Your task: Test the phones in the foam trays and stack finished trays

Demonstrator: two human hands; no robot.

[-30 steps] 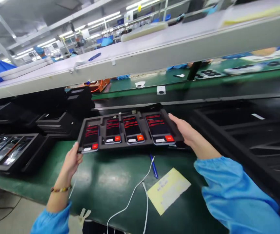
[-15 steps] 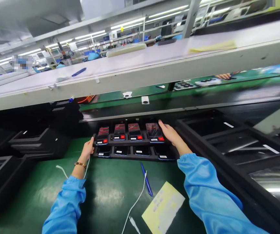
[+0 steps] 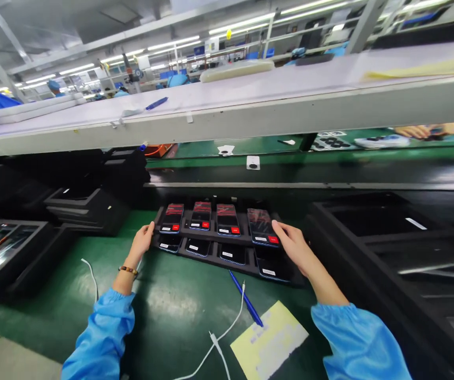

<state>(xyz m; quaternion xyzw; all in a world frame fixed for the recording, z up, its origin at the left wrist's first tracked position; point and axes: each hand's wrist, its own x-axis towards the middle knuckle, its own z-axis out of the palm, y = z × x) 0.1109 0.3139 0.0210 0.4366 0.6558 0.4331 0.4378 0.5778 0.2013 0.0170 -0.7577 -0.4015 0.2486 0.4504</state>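
Note:
A black tray [image 3: 244, 222] lies in front of me on the green work surface, holding two stepped rows of smartphones. Phones in the back row, such as this smartphone [image 3: 227, 218], show red text and a red button on dark screens. The front row's smartphones [image 3: 232, 253] have dark screens with small white labels. My left hand [image 3: 143, 240] grips the tray's left end, fingers partly hidden behind it. At the right end my right hand [image 3: 292, 243] is closed around the tray edge, its thumb beside the rightmost back-row phone.
A blue pen [image 3: 246, 299], a white cable [image 3: 232, 323] and a yellow paper [image 3: 270, 340] lie nearer me. Black trays stand at left [image 3: 80, 208] and right [image 3: 353, 253]. A white shelf [image 3: 227, 113] crosses above; another person's hands [image 3: 424, 131] show beyond it.
The tray's right end has swung toward me along with my right hand, so the tray sits more aslant. My view has also shifted; both hands keep their hold.

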